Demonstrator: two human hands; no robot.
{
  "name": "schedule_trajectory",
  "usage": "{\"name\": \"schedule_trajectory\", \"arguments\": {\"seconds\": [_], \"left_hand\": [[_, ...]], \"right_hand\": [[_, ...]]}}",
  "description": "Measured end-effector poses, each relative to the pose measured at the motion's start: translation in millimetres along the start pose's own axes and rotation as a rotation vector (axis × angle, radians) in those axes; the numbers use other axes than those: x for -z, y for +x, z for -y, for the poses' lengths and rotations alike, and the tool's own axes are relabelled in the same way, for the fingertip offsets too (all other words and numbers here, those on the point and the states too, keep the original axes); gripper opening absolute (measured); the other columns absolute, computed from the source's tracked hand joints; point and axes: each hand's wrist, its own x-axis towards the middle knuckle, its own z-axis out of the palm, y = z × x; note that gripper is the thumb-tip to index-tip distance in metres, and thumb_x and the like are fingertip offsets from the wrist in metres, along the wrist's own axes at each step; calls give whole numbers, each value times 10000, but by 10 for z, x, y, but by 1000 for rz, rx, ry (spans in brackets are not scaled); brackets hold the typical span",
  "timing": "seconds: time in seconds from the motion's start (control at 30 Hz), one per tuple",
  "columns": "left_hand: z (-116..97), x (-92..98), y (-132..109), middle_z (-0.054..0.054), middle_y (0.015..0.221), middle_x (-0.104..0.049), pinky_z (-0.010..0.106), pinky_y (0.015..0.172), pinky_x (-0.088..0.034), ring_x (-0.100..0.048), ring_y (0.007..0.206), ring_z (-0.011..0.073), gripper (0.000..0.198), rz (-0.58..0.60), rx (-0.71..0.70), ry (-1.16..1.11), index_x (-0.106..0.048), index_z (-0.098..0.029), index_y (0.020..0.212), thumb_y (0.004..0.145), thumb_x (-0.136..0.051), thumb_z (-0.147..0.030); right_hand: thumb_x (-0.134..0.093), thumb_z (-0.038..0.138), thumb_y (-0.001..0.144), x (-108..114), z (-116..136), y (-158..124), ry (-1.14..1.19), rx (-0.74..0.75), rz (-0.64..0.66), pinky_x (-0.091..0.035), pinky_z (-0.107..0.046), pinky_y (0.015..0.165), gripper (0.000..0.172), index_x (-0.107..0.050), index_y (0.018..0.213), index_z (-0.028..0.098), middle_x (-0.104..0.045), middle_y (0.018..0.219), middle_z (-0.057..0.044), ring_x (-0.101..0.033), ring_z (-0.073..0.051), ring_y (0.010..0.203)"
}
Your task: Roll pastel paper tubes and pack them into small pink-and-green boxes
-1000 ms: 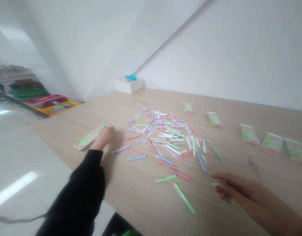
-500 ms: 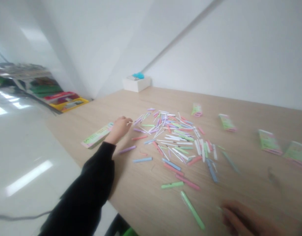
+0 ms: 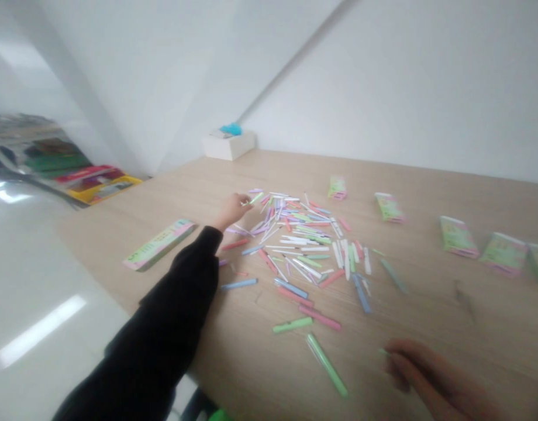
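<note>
a smooth, matt wood-grain finish is seen on the pale wooden tabletop (image 3: 427, 316); smooth plastic is suggested by the near pastel-green stick (image 3: 292, 325), and printed card by the flat green-and-pink packet (image 3: 158, 245) at left.

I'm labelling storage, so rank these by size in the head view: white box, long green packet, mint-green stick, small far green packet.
Long green packet looks largest, then white box, though distance makes that pair unsure. Next comes the mint-green stick, thin but nearer the camera. Small far green packet looks smallest.
</note>
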Motion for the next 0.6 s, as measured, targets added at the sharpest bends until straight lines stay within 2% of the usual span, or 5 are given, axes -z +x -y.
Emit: {"name": "schedule_trajectory", "arguments": {"seconds": [0.13, 0.27, 0.37, 0.47, 0.6], "left_hand": [[-459, 176, -425, 27, 856, -647, 226, 605, -465, -611, 705, 122, 266, 82, -42, -430, -653, -170, 941, 975, -577, -423], [-901, 218, -994, 6, 833, -638, 214, 584, -468, -600, 661, 101, 239, 265, -60, -834, -650, -176, 886, 927, -657, -411], [-1106, 198, -1305, -1, 792, -662, 209, 608, -497, -619, 647, 97, 142, 415, 27, -1235, -683, -150, 892, 919, -700, -288], [-1194, 183, -1490, 23, 819, -714, 198, 614, -504, -610, 617, 84, 156, 399, -16, -1308, -722, -125, 917, 949, -675, -270], [-1173, 174, -1692, 48, 837, -746, 215, 668, -516, -619, 672, 109, 221, 431, -230, -1092, -760, -139, 989, 966, -663, -336]], "right_hand": [[-690, 515, 796, 195, 20, 93, -33, 97, -36, -640, -230, 592, 240, -766, 768, 289, -721, 594, 7, -714, -190, 544], [-695, 543, 820, 300, 268, 100, -39, 153, -146, -653, -249, 604, 274, -768, 810, 280, -744, 668, -11, -724, -199, 584], [-678, 529, 839, 324, 541, 102, -82, 249, -134, -640, -223, 561, 285, -753, 747, 270, -728, 638, -7, -700, -178, 533], [-657, 455, 860, 320, 758, 136, -135, 404, -27, -607, -194, 478, 246, -747, 715, 278, -710, 575, 9, -679, -164, 453], [-667, 407, 869, 292, 964, 164, -139, 453, 23, -604, -197, 475, 178, -764, 768, 299, -723, 588, 8, -690, -165, 471]]}}
